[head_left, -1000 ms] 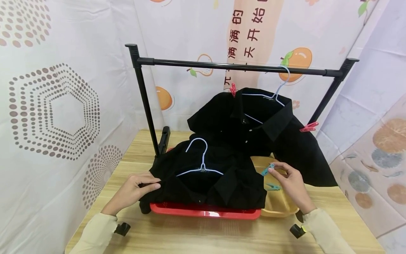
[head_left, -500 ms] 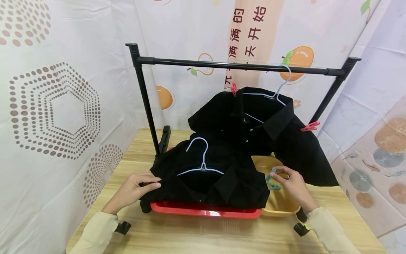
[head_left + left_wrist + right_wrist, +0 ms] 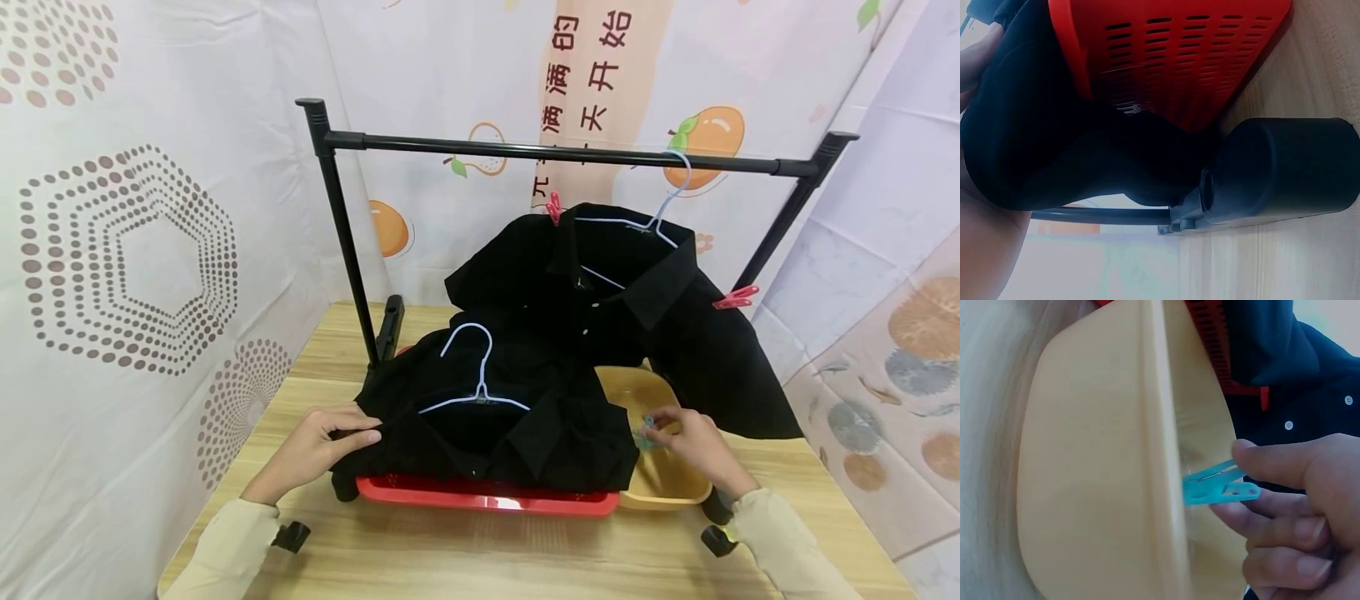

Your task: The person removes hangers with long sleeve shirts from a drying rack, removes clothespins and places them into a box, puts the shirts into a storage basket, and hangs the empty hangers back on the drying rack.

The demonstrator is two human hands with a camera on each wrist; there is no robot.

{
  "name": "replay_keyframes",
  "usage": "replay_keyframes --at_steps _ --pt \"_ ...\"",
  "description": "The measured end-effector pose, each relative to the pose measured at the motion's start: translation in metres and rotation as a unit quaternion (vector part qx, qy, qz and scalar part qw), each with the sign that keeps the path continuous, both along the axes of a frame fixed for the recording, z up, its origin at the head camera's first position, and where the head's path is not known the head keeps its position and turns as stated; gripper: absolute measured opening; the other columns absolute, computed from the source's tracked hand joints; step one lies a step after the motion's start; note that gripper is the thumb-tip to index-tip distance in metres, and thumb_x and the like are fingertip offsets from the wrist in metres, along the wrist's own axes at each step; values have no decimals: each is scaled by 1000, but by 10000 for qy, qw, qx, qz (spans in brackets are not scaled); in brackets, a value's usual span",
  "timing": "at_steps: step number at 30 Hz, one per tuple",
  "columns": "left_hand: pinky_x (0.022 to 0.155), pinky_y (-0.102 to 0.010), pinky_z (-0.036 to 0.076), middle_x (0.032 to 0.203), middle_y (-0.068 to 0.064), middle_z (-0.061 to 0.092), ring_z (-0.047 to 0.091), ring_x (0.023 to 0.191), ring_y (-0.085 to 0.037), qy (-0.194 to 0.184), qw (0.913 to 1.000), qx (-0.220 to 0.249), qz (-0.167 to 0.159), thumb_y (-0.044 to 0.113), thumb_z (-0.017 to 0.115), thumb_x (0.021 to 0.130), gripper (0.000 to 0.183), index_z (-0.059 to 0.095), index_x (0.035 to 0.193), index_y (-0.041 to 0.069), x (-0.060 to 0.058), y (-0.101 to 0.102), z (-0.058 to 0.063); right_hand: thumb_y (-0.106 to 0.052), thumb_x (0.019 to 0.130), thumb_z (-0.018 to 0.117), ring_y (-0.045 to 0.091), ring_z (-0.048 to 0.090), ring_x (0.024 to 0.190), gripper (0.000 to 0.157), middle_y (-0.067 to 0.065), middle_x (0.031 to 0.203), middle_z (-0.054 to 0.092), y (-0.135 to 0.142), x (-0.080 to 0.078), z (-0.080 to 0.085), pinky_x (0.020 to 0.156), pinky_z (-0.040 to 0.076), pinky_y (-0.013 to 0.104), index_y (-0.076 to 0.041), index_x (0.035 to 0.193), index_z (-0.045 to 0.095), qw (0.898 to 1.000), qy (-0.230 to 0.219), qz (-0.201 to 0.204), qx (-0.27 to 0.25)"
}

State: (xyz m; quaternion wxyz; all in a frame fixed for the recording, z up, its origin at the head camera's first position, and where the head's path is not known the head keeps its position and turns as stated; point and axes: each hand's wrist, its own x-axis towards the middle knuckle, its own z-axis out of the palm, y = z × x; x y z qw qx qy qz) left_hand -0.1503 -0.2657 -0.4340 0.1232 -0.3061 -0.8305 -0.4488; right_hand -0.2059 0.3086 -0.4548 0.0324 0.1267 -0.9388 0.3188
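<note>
In the head view my left hand [image 3: 322, 446] pinches the edge of a black shirt [image 3: 577, 454] between thumb and fingers. That shirt lies over a red slotted basket [image 3: 487, 498], with a pale blue hanger [image 3: 481, 383] in its collar. At the right, my right hand [image 3: 693, 443] is over a yellow basin [image 3: 671, 502]. The right wrist view shows a teal clothespin [image 3: 1216, 481] pinched there between thumb and fingers, its lower end hidden behind the basin's rim. Another teal clothespin [image 3: 651, 442] lies in the basin, partly hidden by the hand.
A second black shirt [image 3: 517, 267] hangs on a hanger [image 3: 678, 187] from the black rack's bar [image 3: 487, 150]. Red clothespins [image 3: 737, 297] are on its left and right parts. The rack's feet [image 3: 291, 537] stand on the wooden table [image 3: 450, 558]. Patterned curtains [image 3: 277, 150] surround it.
My right hand has moved down and slightly right, lowering the clothespin from beside the shirt into the basin. My left hand keeps its pinch on the shirt and stays in place.
</note>
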Motion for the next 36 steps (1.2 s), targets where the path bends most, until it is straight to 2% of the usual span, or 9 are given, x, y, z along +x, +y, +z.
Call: replay_keyframes --at_steps 3,5,8,12,17,24,34,36 --pt "70 -26 54 98 5 75 66 83 -11 -44 10000 25 -3 2 77 91 21 81 111 10 -1 0 -1 -21 91 81 17 62 80 19 1 93 73 2 0 -1 67 50 27 -7 103 75 9995 -62 122 270" --pt "70 -27 55 98 6 75 67 82 -11 -88 10000 35 11 4 76 92 21 81 111 11 -1 0 -2 -21 89 82 15 60 80 16 -4 87 71 3 0 -3 74 49 32 -10 98 76 9984 -52 222 522" --pt "70 -27 55 97 7 75 67 82 -12 -134 9999 59 20 5 76 93 21 81 111 12 0 0 -3 -22 87 84 12 60 78 14 -9 81 68 3 1 -4 75 48 35 -12 93 76 9956 -53 401 849" --pt "70 -26 54 97 5 75 66 82 -12 -135 9999 62 21 4 76 92 21 81 111 11 0 0 -1 -22 84 86 11 58 75 17 -9 80 67 2 3 -3 70 48 32 -11 92 75 9931 -177 523 1030" --pt "69 -26 53 97 3 75 65 81 -11 -149 9999 56 -20 2 77 91 21 81 111 9 0 0 -1 -23 82 88 13 60 75 22 -7 80 68 0 4 -1 72 51 39 -8 91 75 9900 -386 537 1244" --pt "70 -27 54 97 6 75 65 82 -11 -131 9999 23 40 3 77 92 21 81 111 10 0 -1 0 -23 80 89 12 62 75 21 -8 79 68 0 4 -5 72 52 40 -9 90 76 9882 -600 517 1315" --pt "69 -27 54 97 7 75 65 81 -11 -87 10000 15 29 6 77 93 20 81 111 13 -1 -2 -1 -21 79 89 11 61 76 23 -8 80 68 -1 5 -7 72 52 38 -8 92 76 9889 -538 584 1255" --pt "69 -27 54 97 8 75 66 82 -11 -104 9999 17 21 6 77 93 20 81 111 13 -1 -1 -1 -22 82 87 11 61 76 20 -8 81 68 0 5 -8 72 51 37 -9 93 77 9889 -526 594 1259"
